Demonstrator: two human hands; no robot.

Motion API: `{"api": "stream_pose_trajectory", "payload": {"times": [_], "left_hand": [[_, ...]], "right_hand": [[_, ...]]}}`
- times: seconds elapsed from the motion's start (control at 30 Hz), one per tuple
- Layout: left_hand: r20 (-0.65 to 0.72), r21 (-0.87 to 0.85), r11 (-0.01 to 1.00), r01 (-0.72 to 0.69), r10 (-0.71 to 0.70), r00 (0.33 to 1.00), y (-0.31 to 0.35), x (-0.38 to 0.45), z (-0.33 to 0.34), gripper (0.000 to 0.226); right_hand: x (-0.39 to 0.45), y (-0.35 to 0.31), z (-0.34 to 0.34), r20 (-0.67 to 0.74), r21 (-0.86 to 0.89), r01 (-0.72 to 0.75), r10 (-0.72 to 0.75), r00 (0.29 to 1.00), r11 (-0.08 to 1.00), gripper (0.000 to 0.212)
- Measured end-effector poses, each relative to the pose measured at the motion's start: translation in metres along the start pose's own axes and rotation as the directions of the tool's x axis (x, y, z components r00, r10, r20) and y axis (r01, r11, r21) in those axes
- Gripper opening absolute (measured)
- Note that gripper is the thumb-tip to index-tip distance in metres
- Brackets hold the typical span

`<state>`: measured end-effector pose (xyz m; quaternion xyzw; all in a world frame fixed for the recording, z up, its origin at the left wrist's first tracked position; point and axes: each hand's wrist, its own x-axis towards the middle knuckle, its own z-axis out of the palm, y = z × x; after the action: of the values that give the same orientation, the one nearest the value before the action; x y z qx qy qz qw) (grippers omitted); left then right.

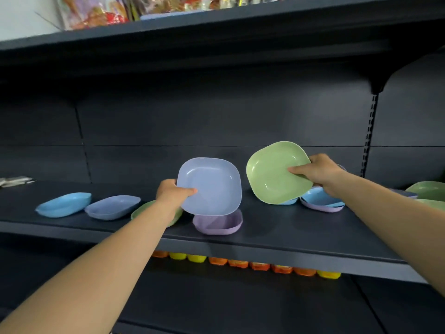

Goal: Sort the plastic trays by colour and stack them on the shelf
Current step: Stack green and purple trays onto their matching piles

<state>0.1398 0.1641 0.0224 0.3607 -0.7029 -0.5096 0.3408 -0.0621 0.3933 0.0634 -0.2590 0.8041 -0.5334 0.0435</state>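
A periwinkle tray (212, 186) was held tilted above the shelf (277, 239), its left rim pinched by the left hand (172, 191), directly over a lilac tray (218, 224). A green tray (274, 172) was gripped at its right edge by the right hand (317, 172). Below that grip lay nested blue and lilac trays (322, 201).
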Motion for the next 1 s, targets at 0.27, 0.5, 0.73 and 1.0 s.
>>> {"api": "stream_pose_trajectory", "payload": {"times": [0.27,0.5,0.73,1.0], "left_hand": [[0.036,-0.011,1.000,0.021,-0.021,0.999,-0.019,0.010,-0.049,0.026],[0.054,-0.026,1.000,0.005,-0.004,0.999,-0.019,0.023,-0.046,0.027],[0.017,0.002,1.000,-0.022,0.022,1.000,-0.013,0.039,-0.047,0.031],[-0.079,0.000,1.000,-0.007,0.007,0.997,-0.022,0.066,-0.088,0.029]], "right_hand": [[-0.019,-0.024,0.043,-0.031,-0.002,-0.032,0.032,0.999,0.999,0.026],[-0.021,-0.032,0.032,-0.073,0.005,-0.039,0.039,0.997,0.999,0.014],[-0.002,-0.034,0.022,-0.061,0.029,-0.030,0.032,0.998,0.999,0.017],[0.021,-0.048,0.076,0.069,0.059,-0.008,0.004,0.998,0.998,0.020]]}}
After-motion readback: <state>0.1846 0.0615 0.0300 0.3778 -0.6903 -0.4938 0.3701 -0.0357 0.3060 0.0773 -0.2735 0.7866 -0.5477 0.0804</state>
